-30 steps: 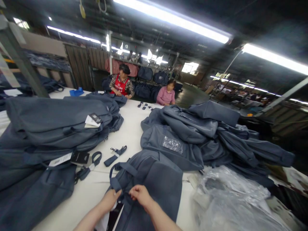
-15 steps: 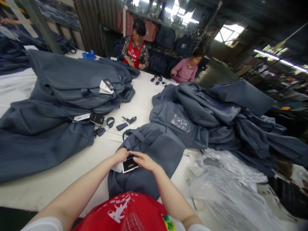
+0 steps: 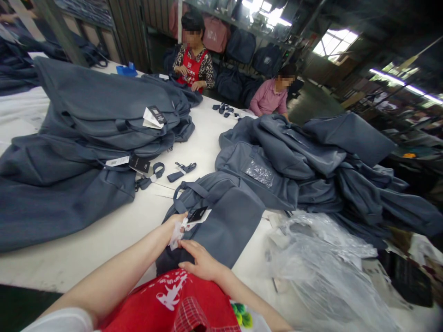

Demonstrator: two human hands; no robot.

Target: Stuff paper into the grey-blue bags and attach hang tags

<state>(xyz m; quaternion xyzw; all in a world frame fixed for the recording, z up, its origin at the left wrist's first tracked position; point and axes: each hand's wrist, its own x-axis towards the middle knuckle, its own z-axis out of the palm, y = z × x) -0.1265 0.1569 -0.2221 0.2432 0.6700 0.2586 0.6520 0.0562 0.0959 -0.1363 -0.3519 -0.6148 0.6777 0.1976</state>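
Observation:
My left hand (image 3: 176,225) is closed on a black and white hang tag (image 3: 199,215), with a piece of crumpled clear plastic (image 3: 176,236) at its fingers. Just below, my right hand (image 3: 202,260) has its fingers stretched out and thumb apart, the fingertips at the lower edge of that plastic. Both hands are over a dark blue-grey bag (image 3: 228,207), which lies flat in front of my red apron. Its carrying strap (image 3: 178,198) loops up at the left edge. Whether the tag is fastened to the bag is hidden.
More blue-grey bags (image 3: 104,101) with tags are piled at left, others (image 3: 294,157) at right. Folded straps (image 3: 182,171) lie on the white table (image 3: 138,230). Clear plastic sheeting (image 3: 311,263) covers the right side. Two people (image 3: 194,69) sit across the table.
The tag has turned and shifted up and right in my left hand. My right hand has drawn down and back from the tag. Clear plastic now shows between the hands.

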